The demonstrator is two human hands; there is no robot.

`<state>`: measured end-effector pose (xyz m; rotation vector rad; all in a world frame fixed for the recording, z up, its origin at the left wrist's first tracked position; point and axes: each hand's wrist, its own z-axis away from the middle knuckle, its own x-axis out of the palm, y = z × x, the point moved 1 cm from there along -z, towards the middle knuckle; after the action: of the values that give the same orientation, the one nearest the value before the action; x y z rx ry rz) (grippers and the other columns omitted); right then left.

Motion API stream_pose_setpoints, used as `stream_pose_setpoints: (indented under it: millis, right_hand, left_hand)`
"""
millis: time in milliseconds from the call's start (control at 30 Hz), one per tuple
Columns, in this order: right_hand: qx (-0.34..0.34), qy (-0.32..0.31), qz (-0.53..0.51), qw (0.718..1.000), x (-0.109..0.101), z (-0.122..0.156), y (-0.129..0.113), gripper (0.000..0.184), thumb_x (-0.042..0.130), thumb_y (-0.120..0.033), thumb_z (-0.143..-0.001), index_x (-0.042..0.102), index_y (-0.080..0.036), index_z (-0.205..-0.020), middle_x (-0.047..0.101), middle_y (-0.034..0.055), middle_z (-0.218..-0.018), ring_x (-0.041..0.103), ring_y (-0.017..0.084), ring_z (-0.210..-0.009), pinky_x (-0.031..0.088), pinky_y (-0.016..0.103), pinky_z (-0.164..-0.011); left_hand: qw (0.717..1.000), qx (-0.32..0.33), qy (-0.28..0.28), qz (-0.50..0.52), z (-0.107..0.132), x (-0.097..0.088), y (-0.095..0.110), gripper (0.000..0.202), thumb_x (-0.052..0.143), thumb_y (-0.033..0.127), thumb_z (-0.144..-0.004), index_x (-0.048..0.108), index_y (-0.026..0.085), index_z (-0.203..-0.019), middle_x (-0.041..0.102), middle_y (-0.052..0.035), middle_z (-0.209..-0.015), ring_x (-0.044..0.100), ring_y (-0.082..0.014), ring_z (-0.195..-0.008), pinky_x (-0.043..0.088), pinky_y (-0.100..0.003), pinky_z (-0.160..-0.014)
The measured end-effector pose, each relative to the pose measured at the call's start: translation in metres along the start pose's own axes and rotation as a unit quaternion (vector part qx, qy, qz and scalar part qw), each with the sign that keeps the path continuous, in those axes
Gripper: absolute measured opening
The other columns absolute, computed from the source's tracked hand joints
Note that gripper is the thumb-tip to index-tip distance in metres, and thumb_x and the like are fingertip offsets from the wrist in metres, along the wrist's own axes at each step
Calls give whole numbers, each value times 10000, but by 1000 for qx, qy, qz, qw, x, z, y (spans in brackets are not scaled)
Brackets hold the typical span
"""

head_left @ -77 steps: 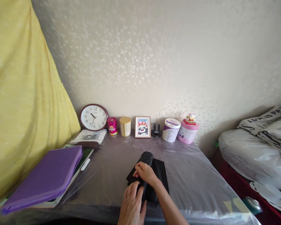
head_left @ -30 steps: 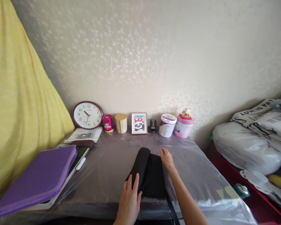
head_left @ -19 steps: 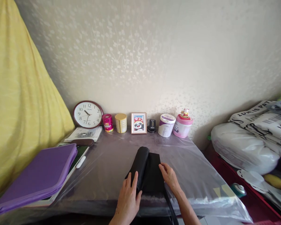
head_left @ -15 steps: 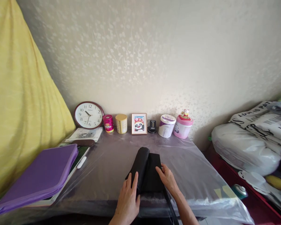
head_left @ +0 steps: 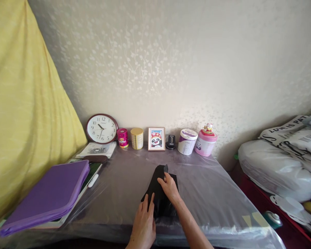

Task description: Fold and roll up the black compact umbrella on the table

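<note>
We see a black folded cloth (head_left: 159, 195) lying mid-desk on the plastic-covered desk (head_left: 209, 197). Our left hand (head_left: 144, 224) presses flat, fingers spread, on its near edge; our right hand (head_left: 169, 186) pinches a fold on top. A purple folder (head_left: 48, 195) sits far left, a clock (head_left: 102, 128) against the wall.

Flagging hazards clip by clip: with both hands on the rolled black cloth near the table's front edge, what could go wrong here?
1. The black cloth lies near the front edge of the table; a push might slide it off.
2. The plastic cover looks slick and wrinkled, so the roll could slip or loosen under the left hand.
3. The right hand holds only the upper fold; letting go may unroll it.
</note>
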<state>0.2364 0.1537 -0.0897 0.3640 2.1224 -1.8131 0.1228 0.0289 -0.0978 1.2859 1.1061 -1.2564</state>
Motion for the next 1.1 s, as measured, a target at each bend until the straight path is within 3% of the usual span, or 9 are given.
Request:
stream_pose_setpoints:
  millis: [133, 333, 467, 600, 700, 867, 967, 1100]
  right_hand:
    - [28, -11, 38, 999, 16, -5, -5, 331, 588, -147, -830, 522, -31, -1132, 589, 100, -808, 579, 267, -807, 444, 277, -626]
    - [32, -51, 72, 996, 29, -8, -2, 380, 585, -111, -868, 441, 5, -1200, 600, 79, -785, 589, 255, -804, 441, 277, -634]
    - [26, -113, 21, 993, 30, -7, 0, 329, 494, -117, -932, 376, -23, -1225, 611, 36, -713, 610, 204, -674, 438, 249, -568]
    - [-7, -146, -15, 989, 27, -4, -6, 113, 426, -72, -965, 458, -75, -1074, 619, -4, -679, 590, 145, -563, 421, 216, -555]
    - [-29, -155, 10, 987, 24, -2, -14, 112, 439, -35, -960, 506, -113, -916, 622, -25, -673, 578, 123, -549, 405, 195, -562]
    - [-62, -183, 81, 978, 24, 2, -23, 253, 456, -25, -964, 501, -140, -743, 627, -36, -688, 576, 124, -561, 378, 191, -546]
    - [-82, -205, 92, 971, 23, 4, -24, 319, 454, -37, -969, 468, -148, -671, 629, -32, -699, 586, 134, -592, 369, 195, -538]
    - [-97, -215, 75, 969, 22, 4, -25, 313, 436, -36, -965, 478, -156, -679, 628, -34, -692, 601, 150, -663, 375, 197, -558]
  left_hand:
    - [1000, 0, -7, 1, -1, 2, -1, 628, 522, -53, -729, 375, 82, -1324, 140, -164, -1398, 243, -254, -1231, 256, -334, -1017]
    - [1000, 3, -2, 19, -3, 10, -5, 588, 499, -32, -763, 336, 44, -1322, 157, -178, -1388, 241, -269, -1231, 270, -372, -1016]
    - [990, 11, 81, 111, -5, 25, -11, 705, 474, -18, -728, 123, -17, -1340, 246, -216, -1330, 270, -249, -1216, 303, -358, -1004]
    - [964, 33, 170, 203, 0, 34, -16, 691, 390, 45, -740, 43, 38, -1338, 322, -196, -1267, 352, -246, -1158, 383, -382, -939]
    - [954, 41, 214, 206, 6, 27, -17, 637, 351, 104, -770, 93, 78, -1352, 298, -179, -1272, 357, -273, -1146, 412, -425, -896]
    - [955, 73, 263, 117, 7, 4, -12, 433, 368, 132, -818, 356, 126, -1251, 215, -162, -1303, 307, -330, -1161, 375, -501, -894]
    - [959, 101, 250, 91, 4, -2, -9, 431, 439, 94, -770, 422, 122, -1200, 295, -149, -1245, 334, -318, -1131, 359, -488, -915]
    - [972, 89, 206, 71, -1, -4, -10, 448, 536, 100, -751, 459, 103, -1192, 386, -150, -1136, 387, -319, -1062, 372, -472, -901]
